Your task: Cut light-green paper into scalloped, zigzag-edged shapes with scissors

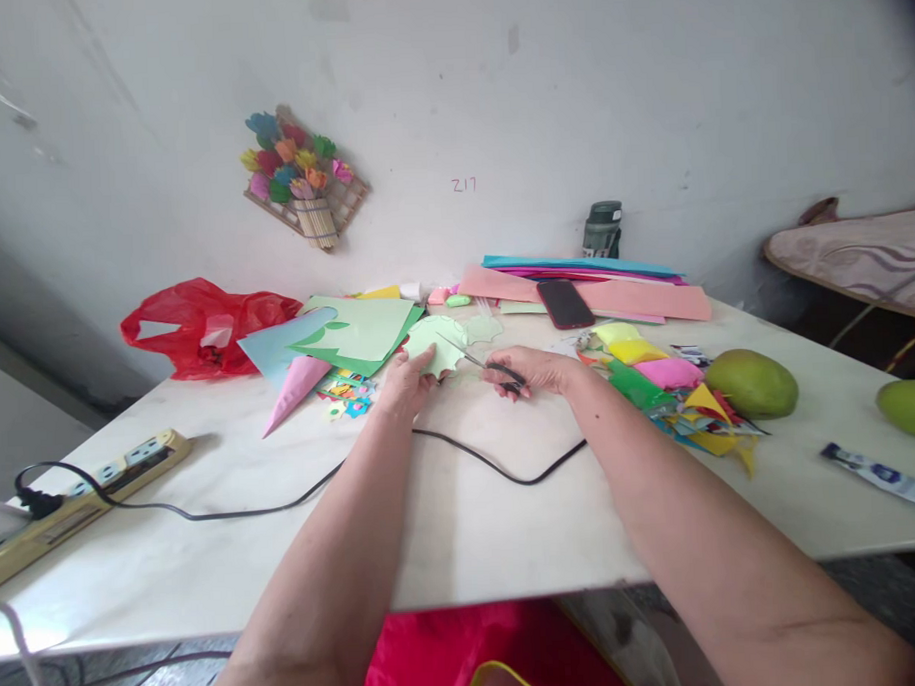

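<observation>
My left hand (410, 383) pinches the lower left edge of a pale green paper cutout (436, 339) with a scalloped outline. In my right hand (529, 368) are black-handled scissors (508, 378), their blades pointing up and left against the cutout's right side. Whether the blades are cutting into the paper I cannot tell. Another pale scalloped piece (483, 329) lies just behind the cutout. Left of my left hand are green paper sheets (363, 326), a pink paper cone (298, 389) and small coloured paper pieces (348, 392).
A black cable (499, 472) crosses the table from a power strip (132, 464). A red plastic bag (194, 327) sits at the left. Behind lie stacked coloured sheets (643, 301) and a phone (565, 305). Paper scraps (705, 424) and a green mango (751, 383) are at the right.
</observation>
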Demonstrator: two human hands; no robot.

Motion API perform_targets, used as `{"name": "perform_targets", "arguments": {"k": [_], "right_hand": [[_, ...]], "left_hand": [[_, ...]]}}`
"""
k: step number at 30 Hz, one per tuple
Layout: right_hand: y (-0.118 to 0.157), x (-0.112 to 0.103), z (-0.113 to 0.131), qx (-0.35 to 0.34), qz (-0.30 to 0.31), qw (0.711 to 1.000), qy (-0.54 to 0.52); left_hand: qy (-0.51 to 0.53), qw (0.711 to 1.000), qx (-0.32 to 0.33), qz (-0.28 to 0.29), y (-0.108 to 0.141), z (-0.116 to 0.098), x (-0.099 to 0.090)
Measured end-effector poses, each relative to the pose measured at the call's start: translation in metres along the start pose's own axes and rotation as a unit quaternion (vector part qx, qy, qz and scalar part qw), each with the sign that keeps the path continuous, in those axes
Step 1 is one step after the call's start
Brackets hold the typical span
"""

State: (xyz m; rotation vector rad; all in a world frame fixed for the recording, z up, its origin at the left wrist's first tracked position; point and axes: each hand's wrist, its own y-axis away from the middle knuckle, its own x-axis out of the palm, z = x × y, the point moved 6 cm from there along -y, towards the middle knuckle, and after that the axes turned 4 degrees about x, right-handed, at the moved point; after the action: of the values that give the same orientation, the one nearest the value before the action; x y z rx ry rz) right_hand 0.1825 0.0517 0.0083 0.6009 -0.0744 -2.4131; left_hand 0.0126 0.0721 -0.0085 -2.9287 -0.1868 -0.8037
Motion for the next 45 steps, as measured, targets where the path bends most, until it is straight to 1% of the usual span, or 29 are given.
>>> {"name": "perform_targets", "arguments": {"k": [9, 17, 29, 41, 45], "right_hand": [[-0.0003, 0.001, -0.0008, -0.007, 0.008, 1.0, 0.001], [-0.0019, 0.0003, -0.003, 0.001, 0.011, 1.0, -0.007], [-0.0031, -0.0004, -0.0036, 0.007, -0.004, 1.0, -0.01], [-0.0073, -0.0029, -0.008, -0.003, -0.013, 0.999, -0.033], [-0.0064, -0.0024, -0.0053, -0.012, -0.016, 0.999, -0.045]], "left_hand": [[0.001, 1.0, -0.003, 0.001, 0.0023, -0.0014, 0.0017], [0.003, 1.0, -0.003, -0.008, 0.0023, -0.0014, 0.0015], [0.008, 1.0, -0.006, -0.014, 0.0029, -0.002, 0.0016], [0.006, 0.999, -0.016, -0.03, 0.0017, -0.0004, -0.002], [0.018, 0.999, -0.009, -0.025, 0.001, -0.0007, -0.0015]]}}
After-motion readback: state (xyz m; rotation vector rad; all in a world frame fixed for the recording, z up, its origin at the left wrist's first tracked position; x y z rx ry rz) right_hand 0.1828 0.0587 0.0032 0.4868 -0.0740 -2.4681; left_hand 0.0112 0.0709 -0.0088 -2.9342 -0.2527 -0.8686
